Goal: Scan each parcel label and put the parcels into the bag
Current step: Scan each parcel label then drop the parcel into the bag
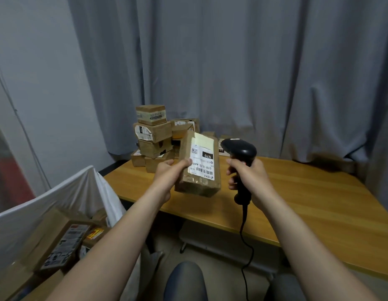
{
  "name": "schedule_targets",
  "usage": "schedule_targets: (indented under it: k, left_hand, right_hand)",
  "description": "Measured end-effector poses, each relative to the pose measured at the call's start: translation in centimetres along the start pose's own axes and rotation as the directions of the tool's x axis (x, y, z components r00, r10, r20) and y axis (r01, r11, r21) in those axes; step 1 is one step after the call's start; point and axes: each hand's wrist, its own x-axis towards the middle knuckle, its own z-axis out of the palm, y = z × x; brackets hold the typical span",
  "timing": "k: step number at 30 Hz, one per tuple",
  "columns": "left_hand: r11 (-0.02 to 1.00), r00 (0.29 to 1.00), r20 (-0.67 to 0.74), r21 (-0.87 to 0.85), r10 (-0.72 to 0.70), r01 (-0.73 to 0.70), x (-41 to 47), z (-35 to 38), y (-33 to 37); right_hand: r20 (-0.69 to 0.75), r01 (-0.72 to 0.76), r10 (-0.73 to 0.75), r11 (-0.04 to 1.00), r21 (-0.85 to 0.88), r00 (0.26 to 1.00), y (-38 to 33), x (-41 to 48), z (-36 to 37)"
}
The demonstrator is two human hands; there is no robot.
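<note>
My left hand (170, 173) grips a brown cardboard parcel (197, 185) by its left side, lifted above the wooden table (308, 196). The parcel's white label (203, 162) with a barcode faces me. To its right, my right hand (246, 178) holds a black handheld scanner (239, 148) by the handle, its head level with the label's top and turned toward it. A stack of several brown parcels (154, 135) stands at the table's far left corner. The white bag (64, 203) hangs open at lower left with several parcels (64, 246) inside.
The scanner's black cable (246, 242) hangs down past the table's front edge. Grey curtains (232, 61) close off the back. A grey stool or footrest (221, 240) sits under the table. My knees (184, 281) show at the bottom.
</note>
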Motion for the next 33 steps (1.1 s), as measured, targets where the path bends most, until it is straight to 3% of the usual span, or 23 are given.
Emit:
schedule_targets:
  k: [10, 14, 33]
  left_hand:
    - [0.999, 0.997, -0.075, -0.027, 0.026, -0.028, 0.9, -2.1, 0.6]
    - [0.999, 0.995, -0.090, -0.015, 0.047, -0.048, 1.0, -2.8, 1.1]
    - [0.999, 0.992, -0.121, -0.026, 0.024, -0.027, 1.8, -3.5, 0.6]
  right_hand:
    - [0.242, 0.052, 0.031, 0.942, -0.331, 0.970, -0.7, -1.5, 0.2]
    - [0.264, 0.073, 0.048, 0.900, -0.429, 0.963, -0.8, -1.5, 0.6]
    - [0.295, 0.066, 0.059, 0.916, -0.395, 0.954, -0.6, -1.4, 0.2]
